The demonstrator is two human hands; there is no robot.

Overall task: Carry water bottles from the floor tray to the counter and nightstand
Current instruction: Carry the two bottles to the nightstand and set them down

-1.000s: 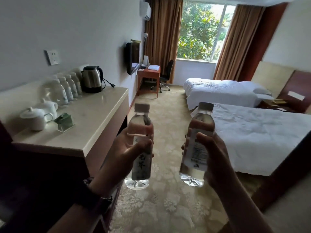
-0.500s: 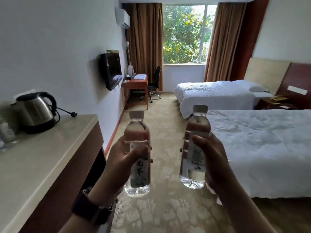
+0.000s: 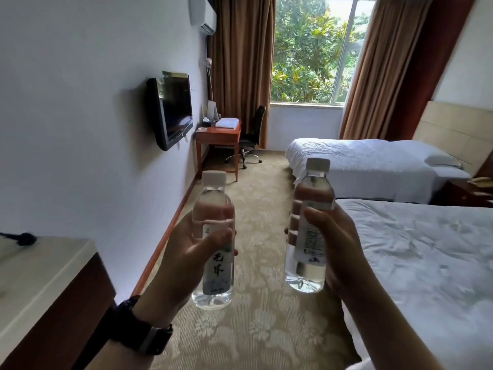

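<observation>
My left hand [image 3: 184,252] grips a clear water bottle [image 3: 213,244] with a white cap, held upright over the carpet. My right hand [image 3: 336,241] grips a second clear water bottle [image 3: 309,231], also upright. The counter [image 3: 40,276] shows only its near corner at the lower left. The dark wooden nightstand [image 3: 464,193] stands between the two beds at the far right, with a phone on it. The floor tray is out of view.
Two white beds: the near bed [image 3: 426,263] on my right, the far bed [image 3: 360,158] beyond it. A wall television [image 3: 173,110], a wooden desk [image 3: 218,137] and an office chair [image 3: 253,134] line the left wall. Patterned carpet [image 3: 261,198] runs toward the window.
The view has moved forward along the room: the kettle and the bottles on the counter have slipped out of view at the left. Both hands still hold their bottles upright.
</observation>
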